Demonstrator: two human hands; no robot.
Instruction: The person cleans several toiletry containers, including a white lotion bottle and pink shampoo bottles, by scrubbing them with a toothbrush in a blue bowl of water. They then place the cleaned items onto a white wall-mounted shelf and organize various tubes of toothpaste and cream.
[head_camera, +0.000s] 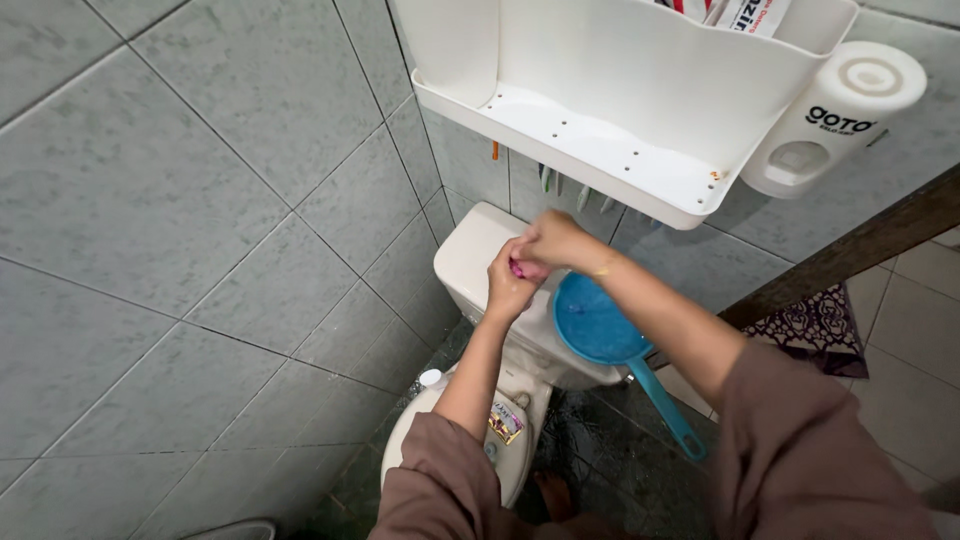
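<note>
Both my hands meet over the white toilet tank (470, 258). My left hand (508, 288) and my right hand (552, 240) are closed together on a small pink object (524, 268), most of it hidden by my fingers. A blue water dipper (592, 322) with a long blue handle rests on the tank lid just to the right of my hands. Below them is the white toilet seat (516, 460), with a small printed sachet (505, 422) lying on it. Brown sleeves cover both my upper arms.
A white plastic wall shelf (600, 150) hangs right above my hands, toothbrushes hanging under it. A white dispenser (835, 120) is fixed at its right end. Grey tiled wall fills the left. A dark wooden edge (850, 250) and patterned mat (815, 330) are at right. The floor is wet.
</note>
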